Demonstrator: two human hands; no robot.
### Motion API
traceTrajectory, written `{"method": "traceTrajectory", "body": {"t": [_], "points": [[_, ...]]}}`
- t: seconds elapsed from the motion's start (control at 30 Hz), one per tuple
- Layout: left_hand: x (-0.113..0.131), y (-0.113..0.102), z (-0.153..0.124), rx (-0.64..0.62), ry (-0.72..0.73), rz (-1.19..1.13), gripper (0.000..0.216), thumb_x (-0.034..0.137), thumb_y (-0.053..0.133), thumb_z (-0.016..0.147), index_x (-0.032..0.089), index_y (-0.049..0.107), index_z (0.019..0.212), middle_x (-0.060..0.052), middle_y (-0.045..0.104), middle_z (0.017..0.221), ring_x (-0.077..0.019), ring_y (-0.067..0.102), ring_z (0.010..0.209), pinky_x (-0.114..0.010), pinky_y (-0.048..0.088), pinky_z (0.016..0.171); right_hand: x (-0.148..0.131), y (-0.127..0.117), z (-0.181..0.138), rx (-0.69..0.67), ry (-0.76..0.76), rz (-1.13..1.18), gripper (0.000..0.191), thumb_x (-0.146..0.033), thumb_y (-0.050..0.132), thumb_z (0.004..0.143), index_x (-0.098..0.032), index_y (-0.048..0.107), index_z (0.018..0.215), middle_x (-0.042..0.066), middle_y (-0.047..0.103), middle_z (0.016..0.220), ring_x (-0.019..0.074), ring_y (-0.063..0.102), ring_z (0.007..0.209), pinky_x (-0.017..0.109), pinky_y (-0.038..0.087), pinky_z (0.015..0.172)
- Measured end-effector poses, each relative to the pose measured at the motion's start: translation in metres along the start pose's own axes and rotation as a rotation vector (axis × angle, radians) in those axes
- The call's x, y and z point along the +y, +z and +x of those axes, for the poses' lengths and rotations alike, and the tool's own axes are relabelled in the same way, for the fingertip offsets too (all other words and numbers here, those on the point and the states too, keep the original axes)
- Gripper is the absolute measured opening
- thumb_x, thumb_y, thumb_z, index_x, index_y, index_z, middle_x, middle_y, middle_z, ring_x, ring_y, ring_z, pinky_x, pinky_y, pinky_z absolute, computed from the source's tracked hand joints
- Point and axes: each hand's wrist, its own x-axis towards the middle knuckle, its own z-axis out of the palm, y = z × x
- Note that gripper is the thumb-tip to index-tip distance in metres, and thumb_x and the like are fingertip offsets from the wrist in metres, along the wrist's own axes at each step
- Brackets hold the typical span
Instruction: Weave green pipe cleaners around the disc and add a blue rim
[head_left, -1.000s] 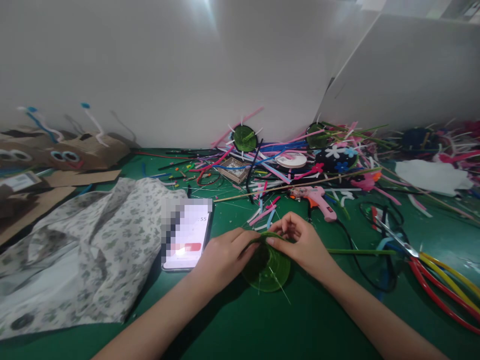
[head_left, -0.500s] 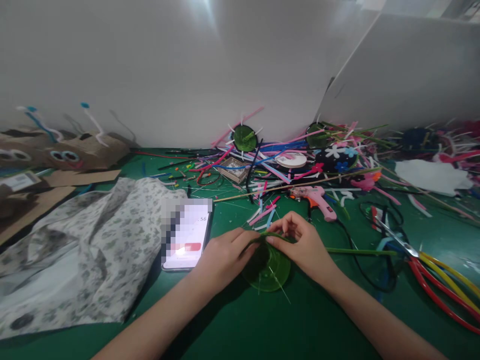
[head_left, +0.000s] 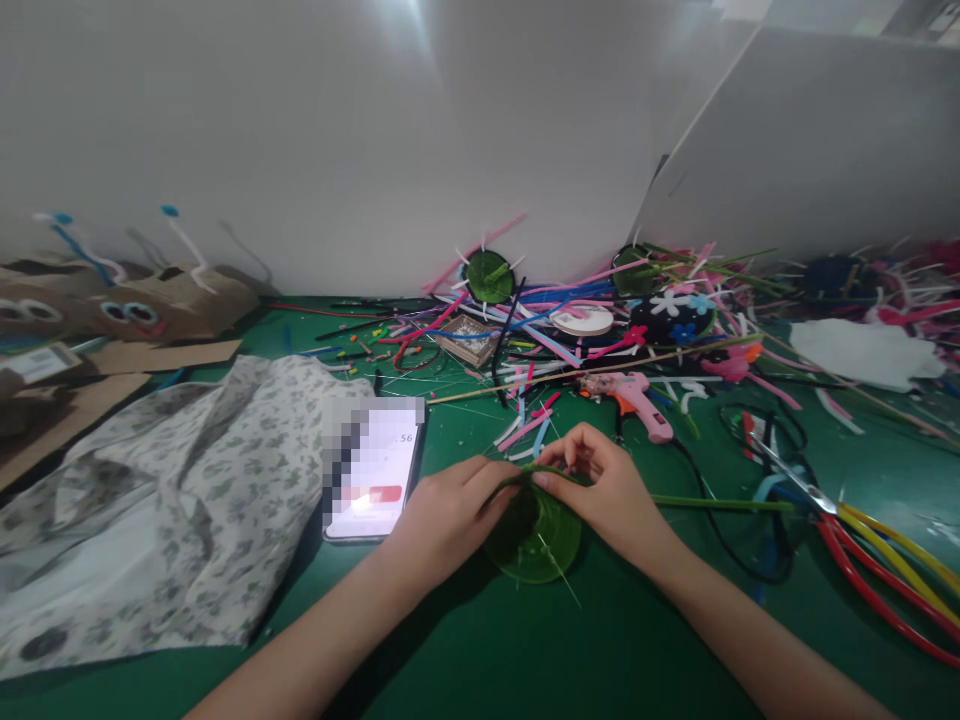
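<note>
A round green coil (head_left: 551,550), seemingly wound from pipe cleaner, is held at the front middle of the table with thin glue-like strands across it. My left hand (head_left: 461,505) pinches its upper left edge between thumb and fingers. On the upper right edge, close beside, my right hand (head_left: 596,480) presses with thumb and index finger, the other fingers curled. A straight green pipe cleaner (head_left: 720,503) runs out to the right from behind my right hand. The coil's upper part is partly hidden by my fingers.
Left of my hands lie a lit phone (head_left: 379,470) and a patterned cloth (head_left: 210,500). A pink glue gun (head_left: 637,400) with its black cord, red-handled scissors (head_left: 832,525) and loose pipe cleaners (head_left: 525,325) spread behind and right. Cardboard figures (head_left: 180,305) stand at far left.
</note>
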Motion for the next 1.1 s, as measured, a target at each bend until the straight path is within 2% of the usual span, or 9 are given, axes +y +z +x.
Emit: {"method": "traceTrajectory", "body": {"t": [0.23, 0.37, 0.47, 0.63, 0.77, 1.1], "points": [[-0.0012, 0.0009, -0.0008, 0.002, -0.007, -0.008, 0.016, 0.018, 0.053, 0.091, 0.018, 0.059, 0.105, -0.004, 0.069, 0.088, -0.0173, 0.067, 0.075, -0.029, 0.056, 0.064, -0.0016, 0.0004, -0.0004, -0.003, 0.007, -0.024, 0.030, -0.020, 0.066, 0.072, -0.023, 0.037, 0.069, 0.001, 0.067, 0.086, 0.0181, 0.064, 0.087, 0.035, 0.047, 0.078], [-0.0018, 0.0015, -0.0012, -0.006, -0.020, 0.003, 0.016, 0.019, 0.053, 0.091, 0.019, 0.059, 0.106, -0.004, 0.069, 0.089, -0.0168, 0.067, 0.075, -0.028, 0.056, 0.064, -0.0005, 0.0008, -0.0005, -0.054, 0.034, -0.001, 0.027, -0.019, 0.065, 0.073, -0.023, 0.038, 0.072, 0.001, 0.068, 0.092, 0.0182, 0.063, 0.091, 0.036, 0.046, 0.080], [-0.0017, 0.0016, -0.0018, 0.005, -0.009, 0.004, 0.017, 0.019, 0.052, 0.091, 0.019, 0.059, 0.106, -0.003, 0.069, 0.089, -0.0161, 0.067, 0.076, -0.028, 0.055, 0.064, -0.0006, 0.0010, -0.0003, -0.073, 0.050, 0.015, 0.027, -0.020, 0.065, 0.073, -0.023, 0.038, 0.072, 0.001, 0.068, 0.089, 0.0178, 0.064, 0.088, 0.036, 0.047, 0.078], [-0.0014, 0.0010, -0.0019, 0.006, 0.002, -0.002, 0.016, 0.019, 0.051, 0.091, 0.019, 0.059, 0.105, -0.003, 0.068, 0.086, -0.0159, 0.066, 0.073, -0.028, 0.055, 0.062, -0.0023, 0.0005, 0.0005, -0.078, 0.031, 0.047, 0.025, -0.018, 0.063, 0.073, -0.023, 0.039, 0.074, 0.002, 0.068, 0.096, 0.0183, 0.063, 0.095, 0.035, 0.047, 0.078], [-0.0020, 0.0015, -0.0015, -0.002, 0.001, 0.000, 0.016, 0.019, 0.051, 0.091, 0.019, 0.059, 0.106, -0.004, 0.068, 0.088, -0.0166, 0.066, 0.074, -0.029, 0.056, 0.062, -0.0031, 0.0003, 0.0009, -0.088, 0.040, 0.033, 0.025, -0.017, 0.064, 0.073, -0.023, 0.040, 0.074, 0.000, 0.068, 0.090, 0.0174, 0.064, 0.090, 0.034, 0.046, 0.077], [-0.0030, 0.0020, -0.0003, -0.010, -0.019, -0.011, 0.017, 0.019, 0.052, 0.091, 0.019, 0.060, 0.106, -0.004, 0.068, 0.088, -0.0168, 0.066, 0.075, -0.029, 0.056, 0.063, -0.0014, 0.0004, 0.0010, -0.085, 0.022, 0.024, 0.023, -0.016, 0.062, 0.073, -0.023, 0.041, 0.076, 0.000, 0.067, 0.094, 0.0174, 0.063, 0.094, 0.034, 0.046, 0.077]]}}
